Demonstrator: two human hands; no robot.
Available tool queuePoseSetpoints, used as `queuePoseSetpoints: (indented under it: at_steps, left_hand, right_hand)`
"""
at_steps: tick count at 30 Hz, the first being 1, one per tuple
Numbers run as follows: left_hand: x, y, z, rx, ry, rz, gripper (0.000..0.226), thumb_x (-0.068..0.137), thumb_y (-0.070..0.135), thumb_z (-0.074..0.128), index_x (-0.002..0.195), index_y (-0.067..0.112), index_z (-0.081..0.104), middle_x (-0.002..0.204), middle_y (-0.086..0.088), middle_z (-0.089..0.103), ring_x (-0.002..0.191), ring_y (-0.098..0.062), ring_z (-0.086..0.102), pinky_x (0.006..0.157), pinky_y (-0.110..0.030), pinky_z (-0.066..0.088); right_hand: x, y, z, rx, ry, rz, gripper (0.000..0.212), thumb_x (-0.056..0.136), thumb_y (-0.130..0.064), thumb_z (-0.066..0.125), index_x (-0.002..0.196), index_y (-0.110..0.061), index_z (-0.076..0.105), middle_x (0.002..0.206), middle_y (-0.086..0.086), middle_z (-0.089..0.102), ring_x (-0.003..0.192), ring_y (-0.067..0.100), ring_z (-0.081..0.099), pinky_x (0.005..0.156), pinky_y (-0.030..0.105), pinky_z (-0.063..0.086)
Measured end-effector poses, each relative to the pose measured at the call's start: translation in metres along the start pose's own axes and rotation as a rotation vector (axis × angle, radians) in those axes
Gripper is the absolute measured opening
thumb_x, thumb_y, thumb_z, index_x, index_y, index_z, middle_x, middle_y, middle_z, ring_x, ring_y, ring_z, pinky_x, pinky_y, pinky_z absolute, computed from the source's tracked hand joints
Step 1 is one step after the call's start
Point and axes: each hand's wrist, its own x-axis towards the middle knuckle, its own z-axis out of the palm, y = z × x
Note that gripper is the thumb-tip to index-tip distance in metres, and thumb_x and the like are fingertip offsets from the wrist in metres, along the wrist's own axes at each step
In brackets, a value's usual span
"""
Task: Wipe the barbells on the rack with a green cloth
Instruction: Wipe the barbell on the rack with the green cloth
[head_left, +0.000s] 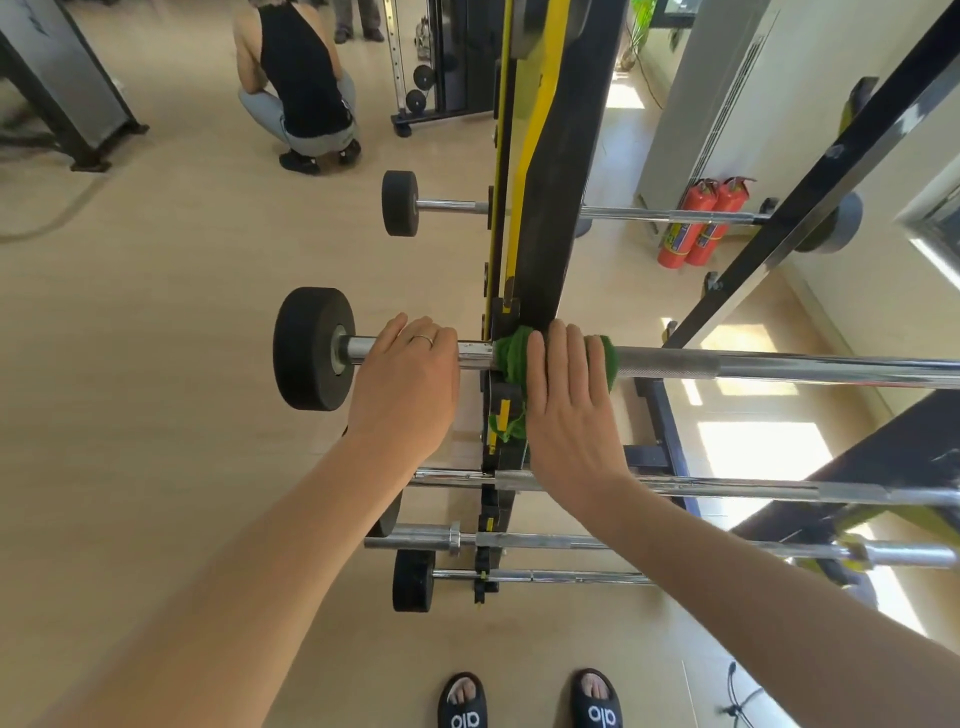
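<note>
Gym room, beige floor (156, 364), sunlit patches at right, two red extinguishers (696, 223) by the wall, a person (298, 83) squatting behind. Black-yellow rack (540, 208) carries several chrome barbells. Top barbell (753, 366) has a black end weight; left hand (405, 384) grips it near the rack's left edge. Right hand (569, 395) curls over the bunched green cloth (511, 356) wrapped on the bar beside the upright.

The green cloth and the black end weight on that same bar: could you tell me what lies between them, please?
In the head view, the left hand grips the bar between the black end weight and the green cloth, with a short bare chrome stretch either side.
</note>
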Motion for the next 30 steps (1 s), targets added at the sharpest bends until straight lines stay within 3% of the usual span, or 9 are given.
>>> queuePoseSetpoints:
  at_steps: [2,5,10,16,21,23,25,27,30]
  left_hand:
    - [0.000,0.001,-0.001,-0.004,0.007,-0.009,0.023,0.097,0.024,0.058,0.118,0.014,0.061,0.114,-0.005,0.068,0.109,-0.024,0.061,0.118,-0.039,0.029]
    - [-0.001,0.002,-0.001,-0.018,0.008,-0.011,0.023,0.097,0.024,0.058,0.118,0.014,0.062,0.114,-0.006,0.068,0.109,-0.024,0.061,0.119,-0.039,0.030]
    - [-0.003,0.003,-0.002,-0.021,0.027,-0.008,0.023,0.098,0.023,0.056,0.118,0.013,0.061,0.114,-0.007,0.068,0.109,-0.025,0.061,0.118,-0.039,0.031]
    - [-0.002,0.003,-0.004,0.004,0.048,0.019,0.020,0.098,0.020,0.054,0.114,0.011,0.061,0.106,-0.006,0.068,0.102,-0.025,0.060,0.115,-0.039,0.033]
    - [-0.001,0.004,-0.005,0.014,0.031,0.010,0.020,0.100,0.019,0.049,0.114,0.010,0.059,0.105,-0.009,0.066,0.099,-0.026,0.058,0.111,-0.039,0.035]
    - [-0.001,0.006,-0.004,0.004,0.034,-0.002,0.021,0.099,0.019,0.051,0.115,0.010,0.059,0.106,-0.009,0.066,0.101,-0.027,0.059,0.113,-0.040,0.035]
    - [-0.002,0.007,-0.003,-0.010,0.037,-0.015,0.021,0.099,0.020,0.052,0.116,0.009,0.059,0.107,-0.010,0.066,0.102,-0.027,0.059,0.114,-0.041,0.034]
    - [-0.003,0.007,-0.001,-0.014,0.048,-0.012,0.021,0.100,0.020,0.051,0.116,0.009,0.058,0.108,-0.010,0.065,0.102,-0.027,0.059,0.114,-0.041,0.035]
    - [-0.003,0.004,0.000,-0.017,0.053,-0.010,0.021,0.100,0.021,0.051,0.116,0.009,0.058,0.108,-0.010,0.066,0.102,-0.028,0.059,0.114,-0.041,0.035]
  right_hand:
    - [-0.004,-0.006,0.003,-0.036,-0.031,0.013,0.074,0.097,-0.023,0.030,0.153,0.004,-0.008,0.159,0.032,-0.003,0.147,0.051,-0.004,0.119,0.062,0.001]
    - [-0.003,-0.004,0.002,-0.122,-0.094,-0.006,0.084,0.098,-0.027,0.045,0.152,0.005,-0.011,0.159,0.031,0.002,0.146,0.051,0.002,0.120,0.060,0.004]
    - [0.023,0.001,-0.019,-0.027,-0.054,0.011,0.073,0.076,-0.023,0.074,0.134,-0.005,0.036,0.119,0.014,0.049,0.108,0.032,0.046,0.104,0.045,0.038]
    - [0.064,0.019,-0.054,0.148,-0.313,0.063,0.031,0.081,-0.027,0.071,0.103,-0.016,0.052,0.075,-0.001,0.053,0.072,0.020,0.056,0.064,0.034,0.047]
    - [0.080,0.025,-0.066,0.252,-0.495,0.127,0.022,0.081,-0.028,0.069,0.094,-0.016,0.056,0.076,0.001,0.057,0.066,0.018,0.055,0.062,0.033,0.048]
    - [0.074,0.021,-0.062,0.242,-0.436,0.146,0.025,0.083,-0.032,0.070,0.096,-0.016,0.056,0.075,0.000,0.056,0.066,0.018,0.054,0.065,0.033,0.048]
    - [0.057,0.015,-0.047,0.181,-0.236,0.129,0.034,0.083,-0.036,0.072,0.105,-0.017,0.055,0.082,0.000,0.058,0.076,0.020,0.057,0.074,0.035,0.048]
    - [0.036,0.011,-0.024,0.101,-0.014,0.083,0.047,0.079,-0.031,0.078,0.115,-0.017,0.051,0.099,0.004,0.060,0.092,0.024,0.056,0.088,0.039,0.046]
    - [0.021,0.018,0.000,0.023,0.142,0.036,0.061,0.079,-0.021,0.078,0.129,-0.009,0.045,0.114,0.011,0.056,0.102,0.030,0.052,0.101,0.043,0.041]
